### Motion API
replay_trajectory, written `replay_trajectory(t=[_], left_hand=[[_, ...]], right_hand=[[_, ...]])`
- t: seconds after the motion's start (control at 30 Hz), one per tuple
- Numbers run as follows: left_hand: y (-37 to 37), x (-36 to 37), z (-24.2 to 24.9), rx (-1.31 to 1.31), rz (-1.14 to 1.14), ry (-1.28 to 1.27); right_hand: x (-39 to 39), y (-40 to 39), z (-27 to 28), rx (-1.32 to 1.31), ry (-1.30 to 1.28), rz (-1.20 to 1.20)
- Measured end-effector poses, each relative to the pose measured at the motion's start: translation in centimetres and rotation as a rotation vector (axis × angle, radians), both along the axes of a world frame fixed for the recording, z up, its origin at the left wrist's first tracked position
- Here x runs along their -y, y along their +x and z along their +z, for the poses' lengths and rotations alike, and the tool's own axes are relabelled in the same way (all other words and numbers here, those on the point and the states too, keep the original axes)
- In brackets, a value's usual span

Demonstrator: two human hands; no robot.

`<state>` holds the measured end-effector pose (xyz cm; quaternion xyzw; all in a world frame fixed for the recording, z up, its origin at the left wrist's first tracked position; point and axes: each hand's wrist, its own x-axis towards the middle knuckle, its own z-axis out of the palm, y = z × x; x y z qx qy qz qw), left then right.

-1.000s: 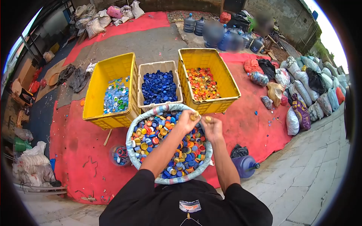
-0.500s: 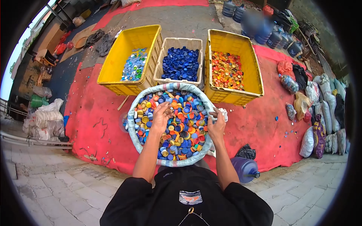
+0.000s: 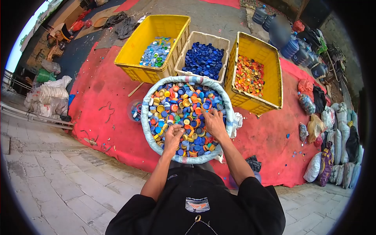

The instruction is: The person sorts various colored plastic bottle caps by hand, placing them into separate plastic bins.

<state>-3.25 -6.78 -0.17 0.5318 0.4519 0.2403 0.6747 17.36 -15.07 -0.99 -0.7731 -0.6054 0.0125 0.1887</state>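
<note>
A round sack with a rolled pale rim (image 3: 146, 124) holds a heap of mixed bottle caps (image 3: 168, 102). Low over the left part of the heap is my left hand (image 3: 173, 137), its fingers curled together; whether a cap is between them is too small to tell. My right hand (image 3: 214, 123) reaches onto the caps at the right side, fingers bent downward, their tips partly hidden among the caps. Beyond the sack stand a yellow crate (image 3: 131, 53) with light blue and green caps, a white crate (image 3: 192, 38) with dark blue caps, and a yellow crate (image 3: 256, 47) with red and orange caps.
Red cloth (image 3: 98, 84) covers the ground. Filled sacks (image 3: 338, 137) line the right side, with big water bottles (image 3: 299, 55) at the back right. White sacks (image 3: 51, 96) lie at the left. A small clear container (image 3: 135, 111) stands beside the round sack.
Both hands have come down onto the caps; the left moved lower, the right moved inward from the rim. The view has turned, so the crates appear shifted to the right and tilted.
</note>
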Motion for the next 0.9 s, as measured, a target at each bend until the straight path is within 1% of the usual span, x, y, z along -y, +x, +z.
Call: replay_trajectory(t=[0.07, 0.17, 0.2, 0.3, 0.33, 0.47, 0.53, 0.63, 0.73, 0.77, 0.87, 0.9], left_hand=[[0.6, -0.1, -0.1, -0.028, -0.056, 0.036], [1.4, -0.8, -0.5, -0.129, -0.182, 0.243], [1.8, -1.2, -0.5, -0.207, -0.238, 0.295], [2.7, -1.9, -1.7, -0.32, -0.343, 0.732], [3.0, -2.1, -1.8, -0.339, -0.367, 0.709], [3.3, -2.6, -2.4, -0.329, -0.353, 0.764], [2.8, -2.7, -2.4, -0.34, -0.334, 0.766], [1.6, -2.8, -3.3, -0.318, -0.296, 0.727], [0.9, -2.6, -4.1, -0.305, -0.281, 0.677], [0.6, -2.5, -4.3, -0.308, -0.279, 0.663], [0.3, -2.2, -3.4, -0.299, -0.289, 0.725], [0.2, -2.1, -3.4, -0.299, -0.29, 0.746]], right_hand=[[-0.1, 0.1, 0.1, -0.007, 0.008, -0.012], [0.3, -0.5, 0.6, -0.021, 0.029, -0.04], [0.4, -0.6, 0.9, -0.021, 0.041, -0.049], [0.2, -0.7, 0.7, -0.058, 0.065, -0.093], [0.1, -0.6, 0.3, -0.113, 0.052, -0.115], [0.2, -0.6, 0.0, -0.091, 0.013, -0.185], [0.1, -1.2, 0.8, -0.098, -0.03, -0.201], [-0.4, -1.7, 0.9, -0.098, 0.058, -0.218], [-1.5, -1.8, 1.0, -0.06, 0.095, -0.156], [-1.7, -1.9, 0.7, -0.065, 0.062, -0.151], [-2.5, -1.8, -0.3, -0.066, -0.041, -0.159], [-2.6, -2.0, -0.5, -0.044, -0.011, -0.166]])
